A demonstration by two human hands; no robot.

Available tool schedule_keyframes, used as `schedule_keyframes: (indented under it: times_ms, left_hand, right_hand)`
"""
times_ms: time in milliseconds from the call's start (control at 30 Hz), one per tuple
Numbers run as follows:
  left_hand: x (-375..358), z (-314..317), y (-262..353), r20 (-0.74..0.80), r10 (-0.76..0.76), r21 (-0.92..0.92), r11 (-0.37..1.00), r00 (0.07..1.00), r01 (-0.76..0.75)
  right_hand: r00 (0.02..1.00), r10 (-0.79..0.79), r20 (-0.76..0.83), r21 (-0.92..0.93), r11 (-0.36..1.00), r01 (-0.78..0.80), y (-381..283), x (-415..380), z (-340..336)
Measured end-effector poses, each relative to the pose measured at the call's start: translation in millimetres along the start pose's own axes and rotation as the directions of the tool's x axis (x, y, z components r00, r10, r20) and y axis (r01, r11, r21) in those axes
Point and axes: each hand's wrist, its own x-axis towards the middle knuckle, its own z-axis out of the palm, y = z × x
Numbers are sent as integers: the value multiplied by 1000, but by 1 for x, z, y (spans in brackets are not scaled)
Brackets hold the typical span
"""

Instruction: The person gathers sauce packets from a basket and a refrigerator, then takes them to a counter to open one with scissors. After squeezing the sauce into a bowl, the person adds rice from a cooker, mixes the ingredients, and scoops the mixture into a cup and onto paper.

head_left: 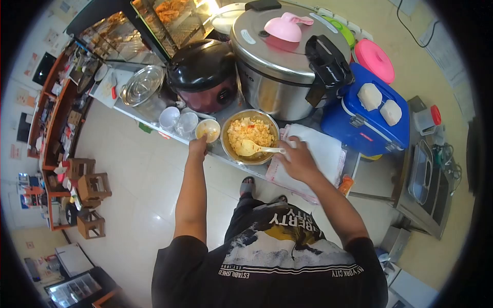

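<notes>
A metal bowl at the counter's front edge holds chopped yellow and white food. A pale yellow spoon lies on the food, its handle pointing right over the rim. My right hand is at the end of that handle, fingers spread and slightly bent; a firm grip is not visible. My left hand holds a small cup with yellowish residue inside, just left of the bowl. Two clear plastic cups stand beyond it to the left.
Behind the bowl stand a large steel cooker and a dark rice cooker. White cloths or sheets lie right of the bowl, before a blue cooler. A lidded steel pot is at the left.
</notes>
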Motion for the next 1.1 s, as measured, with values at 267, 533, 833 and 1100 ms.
schedule_keyframes:
  times_ms: [267,533,833,1100]
  left_hand:
    - [-18,5,11,84,68,-186,981,994,-51]
    - [-83,14,3,491,200,-714,651,848,260]
    - [-90,49,17,421,225,-769,602,879,215]
    - [-100,37,27,539,272,-698,674,797,242]
  right_hand:
    - [964,65,258,-176,984,-19,-35,40,34]
    - [965,167,202,-241,963,-117,-50,74,38]
    - [865,215,454,-26,973,-229,-81,73,76]
    - [924,-61,378,603,773,-196,-25,61,101]
